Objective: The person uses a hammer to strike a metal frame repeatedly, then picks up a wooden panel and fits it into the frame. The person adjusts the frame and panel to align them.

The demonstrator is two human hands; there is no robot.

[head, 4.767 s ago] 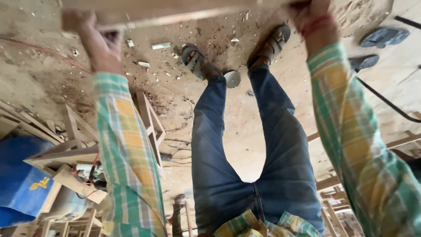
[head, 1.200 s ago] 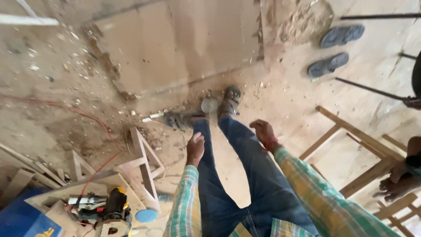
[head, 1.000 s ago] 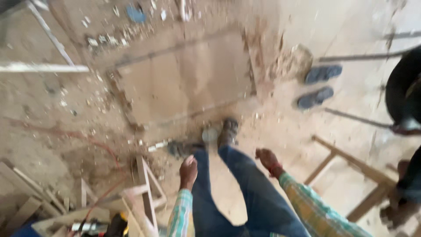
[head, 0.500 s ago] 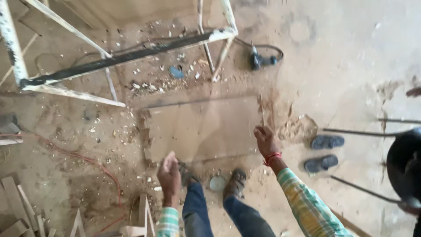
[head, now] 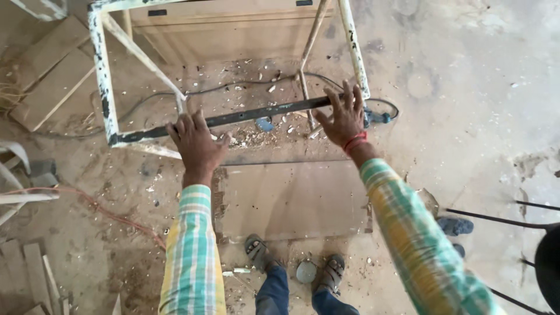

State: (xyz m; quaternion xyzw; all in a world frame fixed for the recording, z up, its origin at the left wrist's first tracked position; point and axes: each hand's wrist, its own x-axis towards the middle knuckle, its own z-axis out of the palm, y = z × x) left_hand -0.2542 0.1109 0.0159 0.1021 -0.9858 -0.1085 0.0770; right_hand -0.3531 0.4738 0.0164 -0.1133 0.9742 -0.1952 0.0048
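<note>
Seen from above: flat wood panel on floor just past the feet. Beyond it, dark crossbar of a white metal frame runs left-right. Both hands reach it about equally: left hand and right hand rest on it, fingers spread, not clenched.

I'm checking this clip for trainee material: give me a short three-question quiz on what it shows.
1. True or false: both hands reach toward the dark crossbar of the white metal frame.
2. Which hand wears a red thread at the wrist: A the left hand, B the right hand?
3. What lies flat on the floor between the frame and the person's feet?

Key
1. True.
2. B.
3. A rectangular wooden board, with sawdust and chips around it.
</note>
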